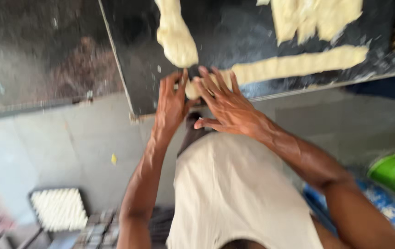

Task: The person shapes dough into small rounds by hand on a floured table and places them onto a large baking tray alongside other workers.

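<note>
Dark worktop (133, 55), dough rope (298, 64) under both hands, dough lump (176, 39) beside.

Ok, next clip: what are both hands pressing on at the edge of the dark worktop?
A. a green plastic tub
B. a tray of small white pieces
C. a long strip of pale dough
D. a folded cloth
C: the left hand and right hand lie flat on one end of a pale dough strip that runs along the dark worktop.

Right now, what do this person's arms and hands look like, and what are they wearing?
Both arms are bare from shoulder to wrist, lean and sinewy. The left hand and right hand wear no gloves, rings or watch that the blurred picture shows. The person wears a sleeveless cream top.
</note>
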